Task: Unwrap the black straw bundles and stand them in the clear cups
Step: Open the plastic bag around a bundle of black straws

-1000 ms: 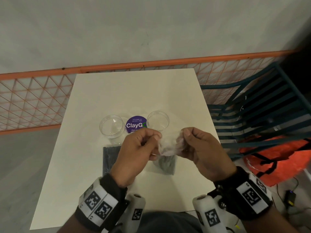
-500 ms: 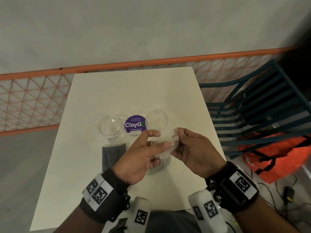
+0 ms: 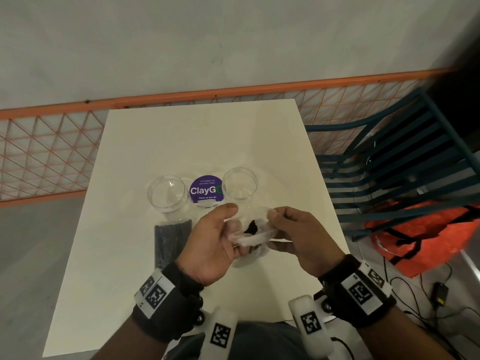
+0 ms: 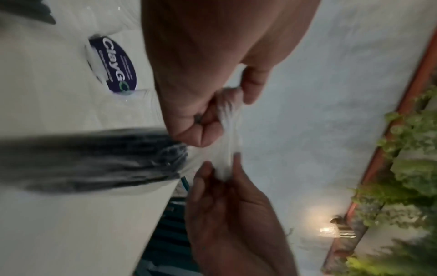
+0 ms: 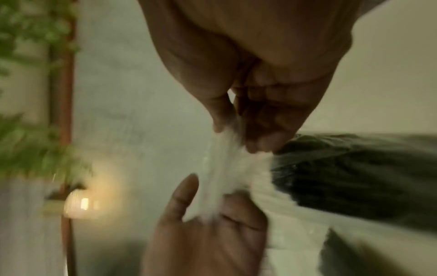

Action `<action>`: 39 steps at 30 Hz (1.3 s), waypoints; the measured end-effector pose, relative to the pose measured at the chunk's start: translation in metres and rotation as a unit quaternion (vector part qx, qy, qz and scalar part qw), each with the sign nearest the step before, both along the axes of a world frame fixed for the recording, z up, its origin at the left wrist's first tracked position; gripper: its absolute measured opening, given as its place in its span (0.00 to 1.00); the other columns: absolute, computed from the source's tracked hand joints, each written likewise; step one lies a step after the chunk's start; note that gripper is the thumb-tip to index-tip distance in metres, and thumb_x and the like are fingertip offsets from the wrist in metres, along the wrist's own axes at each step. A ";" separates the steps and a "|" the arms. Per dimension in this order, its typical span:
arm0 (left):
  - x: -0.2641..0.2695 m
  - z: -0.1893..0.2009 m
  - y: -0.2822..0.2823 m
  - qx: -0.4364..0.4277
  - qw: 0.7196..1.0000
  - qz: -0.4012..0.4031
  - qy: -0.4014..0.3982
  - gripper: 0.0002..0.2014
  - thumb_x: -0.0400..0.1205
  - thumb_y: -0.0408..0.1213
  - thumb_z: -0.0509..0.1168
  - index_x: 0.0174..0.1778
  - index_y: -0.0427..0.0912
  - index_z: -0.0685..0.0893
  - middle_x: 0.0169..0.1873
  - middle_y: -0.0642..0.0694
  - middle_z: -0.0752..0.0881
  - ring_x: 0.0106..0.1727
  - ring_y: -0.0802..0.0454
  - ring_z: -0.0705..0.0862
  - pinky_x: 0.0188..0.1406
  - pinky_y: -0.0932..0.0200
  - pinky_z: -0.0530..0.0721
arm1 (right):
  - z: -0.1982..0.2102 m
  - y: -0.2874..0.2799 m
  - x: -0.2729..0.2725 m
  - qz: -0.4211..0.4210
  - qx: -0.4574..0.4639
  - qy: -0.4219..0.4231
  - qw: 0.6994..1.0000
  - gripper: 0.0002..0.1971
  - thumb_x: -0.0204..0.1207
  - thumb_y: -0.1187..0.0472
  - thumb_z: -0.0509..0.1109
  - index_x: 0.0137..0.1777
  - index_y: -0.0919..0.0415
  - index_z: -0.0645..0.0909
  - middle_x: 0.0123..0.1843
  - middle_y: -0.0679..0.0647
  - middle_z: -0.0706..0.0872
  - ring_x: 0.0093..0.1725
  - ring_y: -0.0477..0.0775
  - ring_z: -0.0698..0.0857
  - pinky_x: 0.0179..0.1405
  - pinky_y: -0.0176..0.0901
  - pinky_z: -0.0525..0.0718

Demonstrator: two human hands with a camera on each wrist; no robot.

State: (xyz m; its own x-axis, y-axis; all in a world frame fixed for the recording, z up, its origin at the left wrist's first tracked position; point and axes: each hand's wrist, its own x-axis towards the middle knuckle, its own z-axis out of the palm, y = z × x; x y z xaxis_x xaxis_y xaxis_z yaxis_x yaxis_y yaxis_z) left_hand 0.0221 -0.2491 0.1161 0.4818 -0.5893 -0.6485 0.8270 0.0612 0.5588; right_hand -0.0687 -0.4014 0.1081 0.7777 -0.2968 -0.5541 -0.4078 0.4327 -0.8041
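Both hands were over the near half of the white table (image 3: pixel 155 141), pulling at the clear plastic wrapper (image 3: pixel 253 236) of one black straw bundle (image 4: pixel 94 158). Left hand (image 3: pixel 213 245) pinched the wrapper's edge between thumb and curled fingers; right hand (image 3: pixel 298 235) pinched the opposite edge the same way, film stretched taut between them. The straws hung below the two pinches, dark ends showing through the opened mouth in the head view. A second bundle (image 3: pixel 172 241), wrapped, lay flat on the table just left of the left hand. Two clear cups stood upright beyond the hands, left cup (image 3: pixel 167 196) and right cup (image 3: pixel 240 184), a purple round sticker (image 3: pixel 206 189) between them. Wrist views were blurred.
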 end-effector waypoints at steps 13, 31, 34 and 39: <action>0.005 -0.030 0.007 0.058 0.998 0.003 -0.027 0.10 0.88 0.37 0.61 0.45 0.45 0.86 0.34 0.49 0.93 0.32 0.55 0.91 0.44 0.52 0.82 | -0.030 0.002 0.006 -0.012 0.053 0.019 0.998 0.08 0.79 0.56 0.70 0.52 0.57 0.76 0.41 0.54 0.80 0.36 0.50 0.79 0.31 0.39 0.77; 0.007 -0.049 0.010 0.143 0.947 -0.044 -0.286 0.03 0.84 0.35 0.69 0.46 0.47 0.87 0.34 0.57 0.89 0.33 0.65 0.86 0.28 0.70 0.82 | -0.038 0.019 0.015 0.001 -0.075 -0.001 0.997 0.07 0.85 0.61 0.59 0.55 0.60 0.78 0.48 0.53 0.88 0.39 0.45 0.87 0.37 0.39 0.85; 0.007 -0.054 0.012 0.159 0.921 -0.043 -0.353 0.03 0.84 0.37 0.69 0.46 0.47 0.88 0.37 0.57 0.90 0.36 0.68 0.85 0.31 0.73 0.81 | -0.048 0.015 0.014 0.021 -0.165 -0.007 0.986 0.08 0.85 0.56 0.62 0.53 0.59 0.79 0.49 0.58 0.87 0.39 0.48 0.86 0.35 0.39 0.86; 0.005 -0.061 0.014 0.134 0.920 -0.049 -0.365 0.05 0.86 0.37 0.66 0.44 0.48 0.83 0.37 0.58 0.87 0.40 0.61 0.84 0.40 0.64 0.85 | -0.059 0.012 0.015 0.045 -0.340 0.017 0.939 0.17 0.84 0.46 0.60 0.40 0.56 0.79 0.37 0.52 0.83 0.37 0.53 0.82 0.41 0.58 0.88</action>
State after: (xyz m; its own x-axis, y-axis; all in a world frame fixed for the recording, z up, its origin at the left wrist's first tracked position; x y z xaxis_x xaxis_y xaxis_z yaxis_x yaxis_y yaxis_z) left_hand 0.0266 -0.2349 0.0554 0.7998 -0.5192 -0.3014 0.2189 -0.2153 0.9517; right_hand -0.0536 -0.3890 0.0487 0.8017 -0.5250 -0.2856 -0.4493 -0.2143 -0.8673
